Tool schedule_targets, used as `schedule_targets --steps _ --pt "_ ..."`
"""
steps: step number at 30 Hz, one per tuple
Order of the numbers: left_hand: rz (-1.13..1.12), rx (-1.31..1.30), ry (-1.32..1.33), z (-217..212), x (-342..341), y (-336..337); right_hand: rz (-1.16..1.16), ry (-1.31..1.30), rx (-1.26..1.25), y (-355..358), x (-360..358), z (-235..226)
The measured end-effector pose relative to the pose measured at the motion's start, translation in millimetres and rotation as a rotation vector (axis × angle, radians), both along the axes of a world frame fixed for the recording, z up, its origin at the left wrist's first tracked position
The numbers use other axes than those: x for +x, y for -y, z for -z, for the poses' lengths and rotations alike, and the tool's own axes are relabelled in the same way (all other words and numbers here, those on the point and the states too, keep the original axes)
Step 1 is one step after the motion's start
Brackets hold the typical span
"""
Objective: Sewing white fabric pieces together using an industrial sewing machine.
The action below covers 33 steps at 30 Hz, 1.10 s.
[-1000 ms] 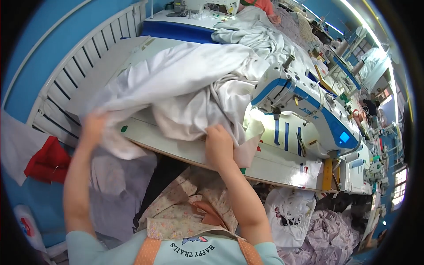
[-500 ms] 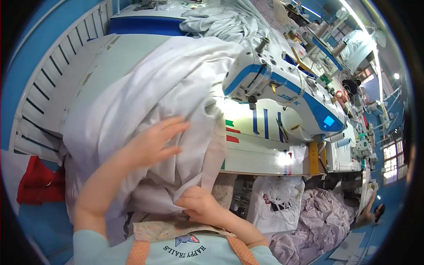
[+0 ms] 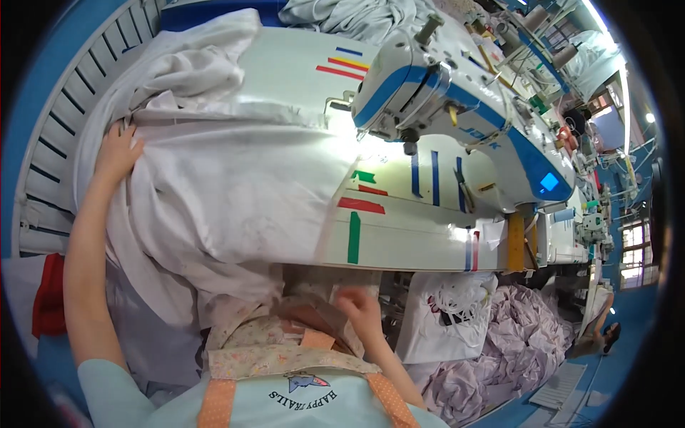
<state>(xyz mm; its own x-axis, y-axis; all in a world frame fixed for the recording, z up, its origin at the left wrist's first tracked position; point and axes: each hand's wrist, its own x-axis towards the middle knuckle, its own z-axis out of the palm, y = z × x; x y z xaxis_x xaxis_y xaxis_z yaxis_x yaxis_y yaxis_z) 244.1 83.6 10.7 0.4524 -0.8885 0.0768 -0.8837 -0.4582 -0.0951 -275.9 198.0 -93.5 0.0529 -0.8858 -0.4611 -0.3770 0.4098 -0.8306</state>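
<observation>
A large white cloth [image 3: 235, 185] spreads over the left of the sewing table and hangs down toward my lap. At its far left edge my left hand [image 3: 120, 153] rests on the folds, arm stretched out, fingers apart. The cloth's right edge reaches the lit spot under the head of a white and blue sewing machine [image 3: 428, 100]; the needle area is washed out by glare. My right hand [image 3: 360, 307] is below the table's front edge, beside my flowered apron [image 3: 292, 362]. It is blurred with fingers curled, and I cannot make out anything in it.
Coloured tape strips [image 3: 354, 237] mark the tabletop, with thread snips [image 3: 465, 191] lying right of the needle. Under the table edge hang a white bag [image 3: 446, 321] and a heap of pale mauve cloth [image 3: 506, 342]. A white railing [image 3: 53, 171] borders the left side.
The cloth has been spread flatter and shifted left, baring tape strips near the needle. My left hand has moved far left; my right hand has come off the cloth and slightly right.
</observation>
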Motion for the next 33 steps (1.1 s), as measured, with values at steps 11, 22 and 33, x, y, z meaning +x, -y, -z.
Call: schedule_targets --steps 11,22,33 --pt "0.329 0.115 -0.232 -6.3 -119.2 41.3 -0.025 0.283 0.033 31.2 74.7 33.5" --pt "0.329 0.156 -0.262 -8.4 -107.1 91.3 -0.19 0.395 0.127 -25.1 16.9 -60.9" --pt "0.396 0.196 -0.26 -11.7 -74.0 44.3 -0.036 0.623 -0.115 -51.2 17.3 -47.8"
